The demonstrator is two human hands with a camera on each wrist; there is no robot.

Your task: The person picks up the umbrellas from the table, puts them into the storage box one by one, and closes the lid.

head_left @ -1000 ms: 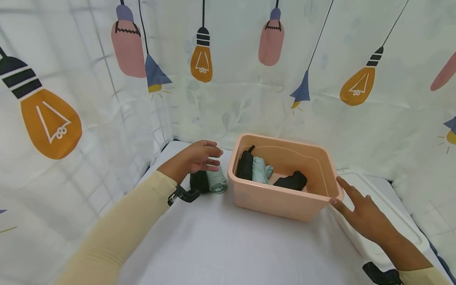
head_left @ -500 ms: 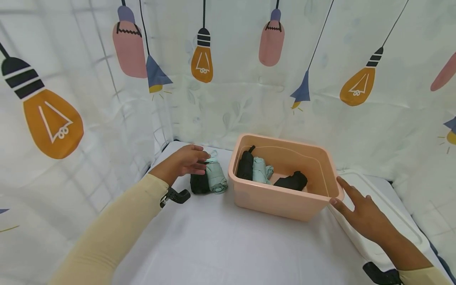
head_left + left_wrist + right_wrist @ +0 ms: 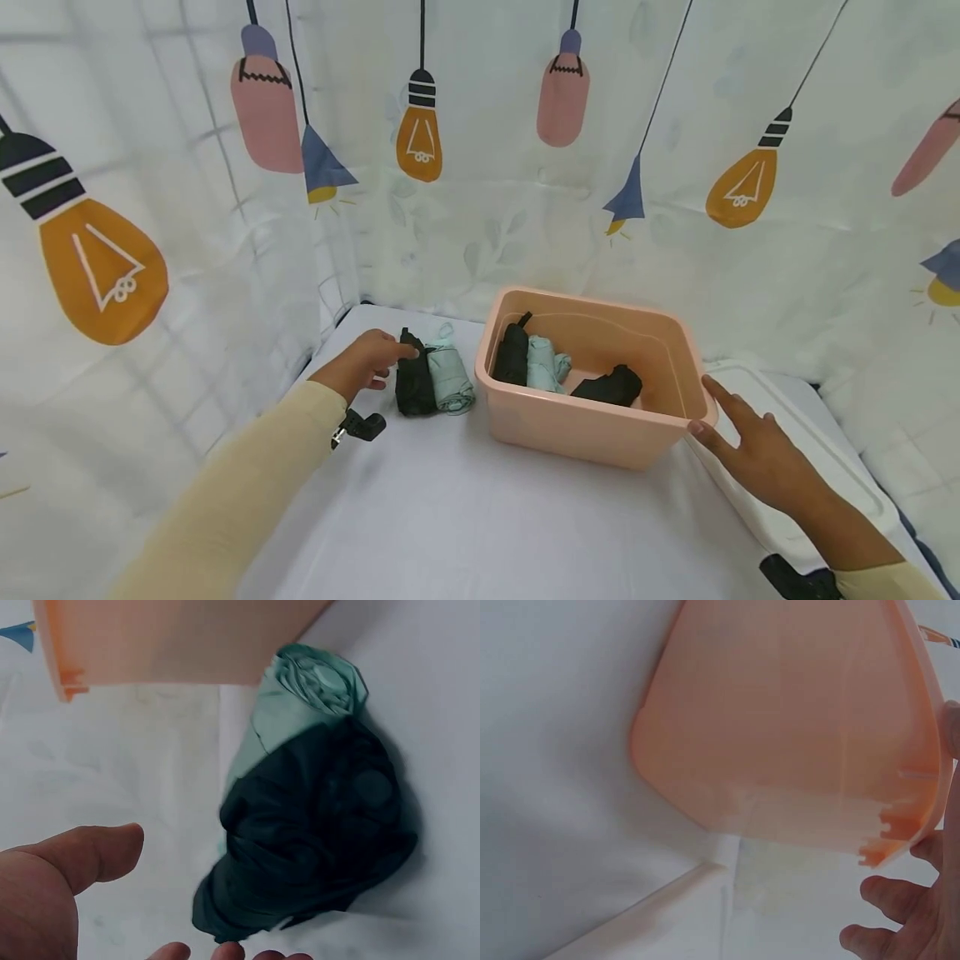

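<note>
My left hand [image 3: 365, 364] reaches over the far left of the table, its fingers spread beside a black rolled cloth bundle [image 3: 415, 385]. In the left wrist view the thumb [image 3: 112, 851] is apart from this black bundle, and the other fingertips show at its lower end. A pale green rolled cloth bundle [image 3: 450, 379] lies against the black one. My right hand [image 3: 772, 458] rests with extended fingers on the right end of a peach plastic bin [image 3: 570, 425], touching its rim. Inside the bin are black rolls and a pale green roll [image 3: 542, 362].
A white lid [image 3: 817, 467] lies flat on the table to the right, partly under the right forearm. The white-covered table [image 3: 480, 517] extends in front of the bin. A printed curtain [image 3: 480, 217] hangs right behind it and along the left side.
My left hand has drawn back leftward and down, from over the green bundle to the black one, uncovering both bundles. The right hand stays at the bin's rim.
</note>
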